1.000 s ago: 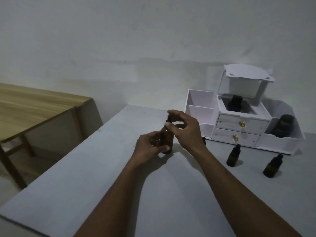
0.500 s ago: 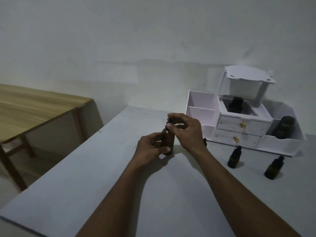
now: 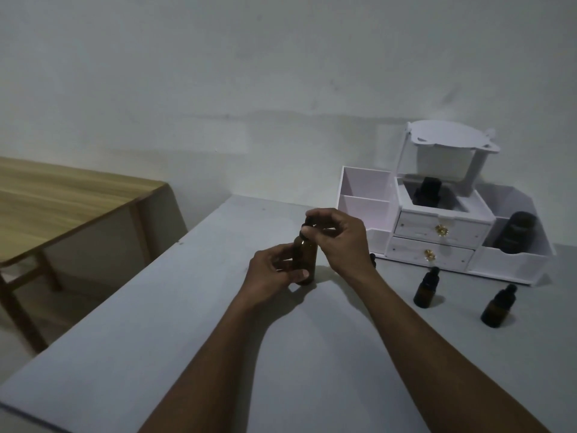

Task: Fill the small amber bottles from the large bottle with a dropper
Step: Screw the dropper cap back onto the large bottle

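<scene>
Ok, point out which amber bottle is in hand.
The large bottle: left hand grips its body, right hand pinches its cap. The small bottles stand free near the organizer.

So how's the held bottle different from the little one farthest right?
The held bottle is bigger than the little bottle. Left hand grips the held bottle, right hand pinches its cap; the little bottle stands untouched. Both are amber with dark caps.

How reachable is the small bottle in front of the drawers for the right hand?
Probably yes: the right hand pinches the big bottle's cap, but only bare table separates it from the small bottle.
</scene>
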`<state>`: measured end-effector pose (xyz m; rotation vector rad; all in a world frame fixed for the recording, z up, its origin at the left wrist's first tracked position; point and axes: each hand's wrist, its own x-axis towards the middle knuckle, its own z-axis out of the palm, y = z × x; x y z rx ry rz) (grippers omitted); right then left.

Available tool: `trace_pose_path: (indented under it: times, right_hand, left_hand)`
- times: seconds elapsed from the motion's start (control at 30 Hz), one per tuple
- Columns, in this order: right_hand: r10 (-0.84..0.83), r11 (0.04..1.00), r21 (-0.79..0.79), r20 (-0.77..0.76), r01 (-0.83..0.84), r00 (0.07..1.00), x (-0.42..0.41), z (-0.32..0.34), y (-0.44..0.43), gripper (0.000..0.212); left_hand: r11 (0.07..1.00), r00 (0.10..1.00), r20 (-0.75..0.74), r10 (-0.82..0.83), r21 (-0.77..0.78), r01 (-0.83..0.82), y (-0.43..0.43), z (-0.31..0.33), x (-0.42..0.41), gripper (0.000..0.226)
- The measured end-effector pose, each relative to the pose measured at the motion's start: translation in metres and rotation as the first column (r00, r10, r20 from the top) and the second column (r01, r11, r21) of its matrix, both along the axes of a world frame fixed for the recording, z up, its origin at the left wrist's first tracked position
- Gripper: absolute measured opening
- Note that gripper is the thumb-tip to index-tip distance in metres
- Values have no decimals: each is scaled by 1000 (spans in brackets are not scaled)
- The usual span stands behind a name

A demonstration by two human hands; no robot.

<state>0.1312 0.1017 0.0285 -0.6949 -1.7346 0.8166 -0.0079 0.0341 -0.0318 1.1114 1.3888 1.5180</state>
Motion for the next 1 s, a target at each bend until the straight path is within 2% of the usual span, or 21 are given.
trace_pose_path:
  times: [0.17,0.27,0.5,0.8,1.0]
  right_hand:
    - [37,999,-28,3,-37,999,1,-2,2,33]
    - [51,998,-24,21,-50,998,2,-3,2,30]
    - [16,1000,14,2,-16,1000,0,-3,-1,25]
    - [3,1000,26,12,-4,1000,2,-5,-2,27]
    - [-3,1000,23,30,2,1000,2,-6,-1,28]
  left_hand:
    - [1000,1000,-12,-21,-4,21,0,1,1,54]
    - [1000,997,75,-19,-13,20,-2,2,2,51]
    - [1000,999,-42,17,-20,-18,-3,4,2,61]
    - [999,998,60,-9,-33,11,-8,9,10,47]
    - [999,997,74,4,-37,-2,-7,8,11,51]
